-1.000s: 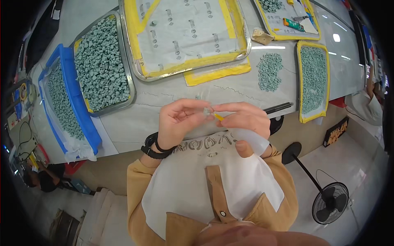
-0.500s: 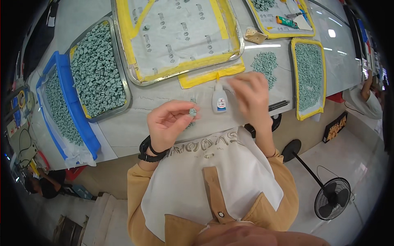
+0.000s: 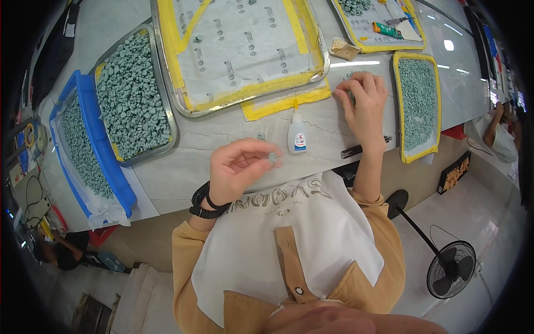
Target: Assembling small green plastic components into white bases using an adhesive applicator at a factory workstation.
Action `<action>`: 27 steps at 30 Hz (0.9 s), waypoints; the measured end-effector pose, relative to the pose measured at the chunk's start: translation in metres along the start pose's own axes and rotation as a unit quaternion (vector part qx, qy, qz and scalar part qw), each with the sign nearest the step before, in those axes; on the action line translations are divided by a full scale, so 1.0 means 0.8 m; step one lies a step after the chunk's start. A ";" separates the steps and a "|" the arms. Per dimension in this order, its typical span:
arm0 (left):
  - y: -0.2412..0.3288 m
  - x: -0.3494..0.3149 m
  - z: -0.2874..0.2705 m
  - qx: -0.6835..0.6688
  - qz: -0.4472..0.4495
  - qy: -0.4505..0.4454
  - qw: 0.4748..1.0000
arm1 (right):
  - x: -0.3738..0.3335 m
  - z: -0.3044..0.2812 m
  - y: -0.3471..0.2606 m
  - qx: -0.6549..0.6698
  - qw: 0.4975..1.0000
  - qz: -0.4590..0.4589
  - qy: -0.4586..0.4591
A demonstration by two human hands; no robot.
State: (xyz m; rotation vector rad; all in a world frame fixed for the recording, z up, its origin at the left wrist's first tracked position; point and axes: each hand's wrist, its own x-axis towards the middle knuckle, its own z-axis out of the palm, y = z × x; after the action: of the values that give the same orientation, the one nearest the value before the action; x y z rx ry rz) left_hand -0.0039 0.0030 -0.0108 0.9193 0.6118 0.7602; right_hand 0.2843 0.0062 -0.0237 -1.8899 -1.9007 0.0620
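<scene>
My left hand [image 3: 239,168] is closed in a pinch, with a small blue-green stone [image 3: 272,157] between thumb and fingertips. Just beyond those fingers, another bit of blue-green stone [image 3: 261,136] lies on the table. A white glue bottle [image 3: 297,136] with a yellow nozzle stands between my hands. Farther right, my right hand [image 3: 365,108] is bent down over a loose pile of small blue-green stones [image 3: 350,96], thumb and forefinger drawn close together. The hand covers most of that pile, and whatever its fingertips grip cannot be made out.
A large yellow-taped metal tray [image 3: 245,100] lies ahead. To the left are a tray of bigger stones [image 3: 133,94] and a blue bin [image 3: 100,145]. At right, a yellow-edged tray [image 3: 418,106] holds fine stones. Dark tweezers [image 3: 351,151] lie near my right wrist; a fan [image 3: 450,269] stands below.
My right hand has moved right, from beside the glue bottle to the loose pile. My left hand has shifted slightly right and down, still pinching the stone.
</scene>
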 end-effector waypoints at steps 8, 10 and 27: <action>0.002 0.008 0.008 -0.064 -0.055 0.003 0.996 | -0.019 -0.034 -0.103 0.366 0.921 -0.133 -0.019; 0.001 0.007 0.007 -0.052 -0.048 -0.001 0.997 | -0.020 -0.028 -0.106 0.372 0.918 -0.135 -0.013; 0.012 0.011 -0.004 0.074 0.037 -0.050 0.995 | -0.028 -0.010 -0.115 0.415 0.905 -0.098 -0.009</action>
State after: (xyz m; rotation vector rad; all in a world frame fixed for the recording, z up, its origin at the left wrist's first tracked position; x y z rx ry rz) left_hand -0.0041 0.0149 -0.0056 1.1151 0.5544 0.7363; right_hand 0.1998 -0.0228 0.0088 -1.1143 -1.6657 0.7064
